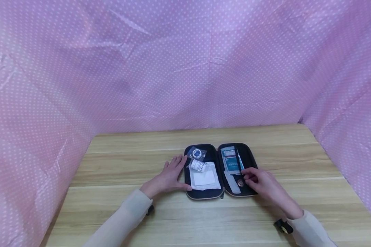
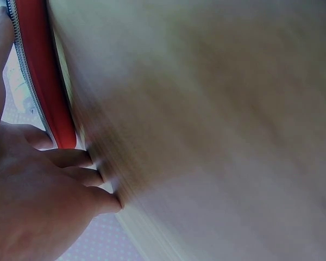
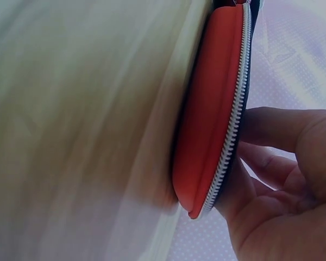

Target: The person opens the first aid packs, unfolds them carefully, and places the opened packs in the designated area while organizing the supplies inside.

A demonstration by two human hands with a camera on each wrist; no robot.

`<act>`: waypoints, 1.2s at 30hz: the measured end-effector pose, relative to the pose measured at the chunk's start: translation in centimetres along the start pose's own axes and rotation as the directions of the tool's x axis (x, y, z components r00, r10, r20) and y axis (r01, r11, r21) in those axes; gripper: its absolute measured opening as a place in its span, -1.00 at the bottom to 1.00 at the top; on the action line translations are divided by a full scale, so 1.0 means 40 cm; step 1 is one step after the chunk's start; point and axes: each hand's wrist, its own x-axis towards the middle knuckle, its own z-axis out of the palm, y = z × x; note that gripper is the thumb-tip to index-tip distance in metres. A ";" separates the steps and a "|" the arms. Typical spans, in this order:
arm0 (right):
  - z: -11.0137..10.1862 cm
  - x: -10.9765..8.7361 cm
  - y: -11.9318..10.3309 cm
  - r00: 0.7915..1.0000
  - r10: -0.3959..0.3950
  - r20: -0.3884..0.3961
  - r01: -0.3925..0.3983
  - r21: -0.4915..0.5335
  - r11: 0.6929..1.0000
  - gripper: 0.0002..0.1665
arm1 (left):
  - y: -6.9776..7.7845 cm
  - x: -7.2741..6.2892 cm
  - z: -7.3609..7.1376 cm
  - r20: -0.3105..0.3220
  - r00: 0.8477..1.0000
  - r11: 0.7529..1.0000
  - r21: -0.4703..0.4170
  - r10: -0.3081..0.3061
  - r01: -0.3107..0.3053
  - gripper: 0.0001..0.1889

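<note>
An open zip case [image 1: 221,171] lies flat on the table, black inside with a red outer shell. Its left half holds a white packet [image 1: 204,178], a small clear bag with a white roll [image 1: 197,153] and a printed sachet [image 1: 198,165]. My left hand [image 1: 171,173] rests along that half's outer edge, fingers spread. In the right half, teal packets [image 1: 232,160] and a pale strip [image 1: 232,182] lie beside a black elastic strap [image 1: 238,159]. My right hand [image 1: 264,181] pinches the strap with curled fingers, near a small round copper-coloured item [image 1: 240,183].
The case sits on a wooden table [image 1: 126,154] with pink dotted cloth [image 1: 185,68] hanging behind and at the sides. A metal zipper [image 3: 233,119] runs around the red shell. Dark wrist cameras [image 1: 283,226] are strapped near both sleeves.
</note>
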 end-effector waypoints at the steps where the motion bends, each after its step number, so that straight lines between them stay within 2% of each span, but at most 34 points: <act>1: 0.000 0.000 -0.001 1.000 0.000 0.002 0.000 0.002 1.000 -0.68 | 0.000 0.000 0.000 0.000 1.000 1.000 0.000 0.000 0.000 0.28; 14: -0.002 -0.004 0.000 1.000 -0.020 -0.016 0.021 0.062 0.998 -0.61 | 0.002 -0.001 -0.004 0.000 1.000 1.000 0.002 -0.001 0.001 0.28; 23: -0.010 -0.003 -0.001 0.999 0.013 -0.052 -0.013 0.010 1.000 -0.70 | 0.001 -0.005 0.000 -0.002 1.000 1.000 -0.019 0.011 -0.011 0.27; 30: -0.029 0.001 -0.026 0.991 0.000 -0.132 -0.003 -0.020 1.000 -0.69 | 0.001 -0.006 -0.001 0.001 1.000 1.000 -0.008 0.012 -0.011 0.26; 36: -0.028 0.013 -0.072 0.979 -0.023 -0.202 0.019 -0.021 1.000 -0.64 | 0.002 -0.008 0.000 -0.001 1.000 1.000 -0.020 0.015 -0.015 0.25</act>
